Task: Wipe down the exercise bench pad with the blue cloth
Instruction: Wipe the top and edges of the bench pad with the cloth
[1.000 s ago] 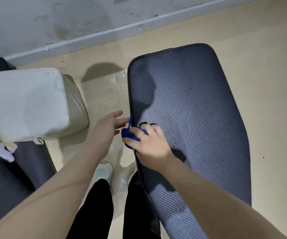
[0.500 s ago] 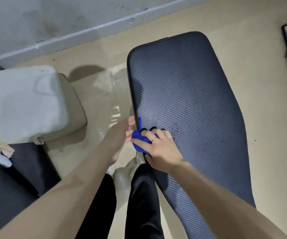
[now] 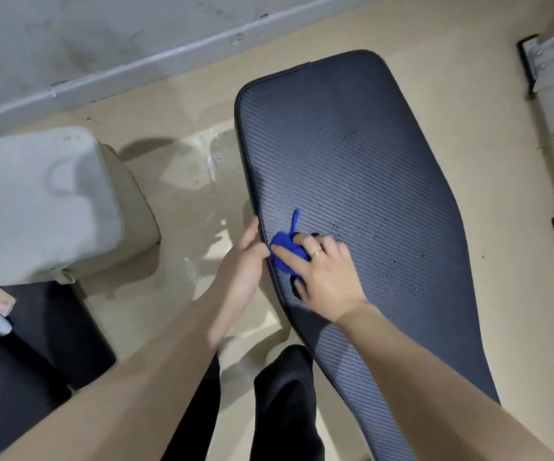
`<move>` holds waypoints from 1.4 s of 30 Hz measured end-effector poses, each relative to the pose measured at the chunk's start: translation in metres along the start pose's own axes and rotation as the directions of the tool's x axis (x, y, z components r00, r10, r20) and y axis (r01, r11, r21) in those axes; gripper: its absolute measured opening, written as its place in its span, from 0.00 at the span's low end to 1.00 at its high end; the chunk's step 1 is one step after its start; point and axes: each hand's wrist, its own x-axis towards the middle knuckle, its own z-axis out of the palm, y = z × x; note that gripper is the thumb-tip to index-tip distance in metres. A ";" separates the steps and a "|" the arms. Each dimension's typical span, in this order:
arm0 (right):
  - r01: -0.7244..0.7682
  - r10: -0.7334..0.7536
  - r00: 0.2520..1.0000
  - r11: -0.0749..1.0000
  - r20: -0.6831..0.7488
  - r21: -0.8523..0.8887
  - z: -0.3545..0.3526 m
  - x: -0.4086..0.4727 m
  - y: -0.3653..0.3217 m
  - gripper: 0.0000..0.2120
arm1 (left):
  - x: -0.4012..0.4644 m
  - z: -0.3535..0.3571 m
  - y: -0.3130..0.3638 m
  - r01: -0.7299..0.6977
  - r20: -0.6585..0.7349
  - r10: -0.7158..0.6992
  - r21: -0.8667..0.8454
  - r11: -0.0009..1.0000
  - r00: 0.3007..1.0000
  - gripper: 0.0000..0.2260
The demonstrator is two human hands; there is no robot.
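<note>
Head view: right hand [image 3: 324,271] gripped blue cloth [image 3: 284,247] at bench pad [image 3: 368,181] left edge, left hand [image 3: 244,264] relaxed, touching that edge (bunched cloth might miss the droplets [image 3: 398,277]).

Things you can't see all of

The blue cloth [image 3: 285,249] is mostly under the right hand [image 3: 327,272]. The bench pad [image 3: 362,181] runs off the bottom edge.

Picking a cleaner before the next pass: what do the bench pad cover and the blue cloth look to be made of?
bench pad: looks like vinyl or synthetic leather with a woven, carbon-fibre-style ribbed texture and a slight sheen; droplets bead on it, so probably non-absorbent. blue cloth: soft fabric, bunched into folds under the right hand, matte; possibly microfibre, but the weave is too small to tell.
</note>
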 end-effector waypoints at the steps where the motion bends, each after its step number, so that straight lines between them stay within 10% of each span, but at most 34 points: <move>1: -0.097 0.096 0.995 0.995 -0.037 -0.024 -0.002 0.011 0.012 0.30 | 0.001 0.001 -0.003 -0.008 -0.024 0.008 -0.003 1.000 1.000 0.27; 5: -0.460 0.457 0.886 0.887 -0.074 -0.028 -0.005 0.032 0.034 0.28 | 0.004 0.006 -0.010 -0.048 -0.041 0.052 0.101 0.994 0.998 0.31; 12: -0.037 0.036 0.996 0.999 0.086 0.010 -0.006 -0.017 0.021 0.27 | 0.005 0.038 -0.002 0.039 -0.168 -0.001 0.225 0.974 0.986 0.37; 19: -0.585 0.584 0.810 0.811 -0.047 0.004 -0.007 0.050 0.062 0.27 | 0.031 0.042 0.005 0.048 -0.400 0.063 0.260 0.964 0.914 0.21; 25: -0.261 0.266 0.963 0.961 -0.034 0.092 -0.009 0.043 0.045 0.24 | 0.053 0.068 0.061 0.173 -0.491 0.012 0.331 0.928 0.871 0.38; 30: -0.659 0.670 0.742 0.736 -0.026 0.156 -0.025 0.131 0.126 0.25 | 0.077 0.065 0.072 0.180 -0.495 -0.138 0.037 0.983 0.858 0.44; 39: -0.044 0.055 0.996 0.987 -0.073 0.151 -0.019 0.120 0.073 0.26 | 0.075 0.061 0.070 0.084 -0.510 -0.082 -0.020 0.996 0.856 0.45; 42: -0.215 0.219 0.975 0.969 -0.025 0.124 -0.025 0.138 0.096 0.25 | 0.081 0.061 0.069 0.092 -0.553 -0.076 0.001 0.996 0.829 0.38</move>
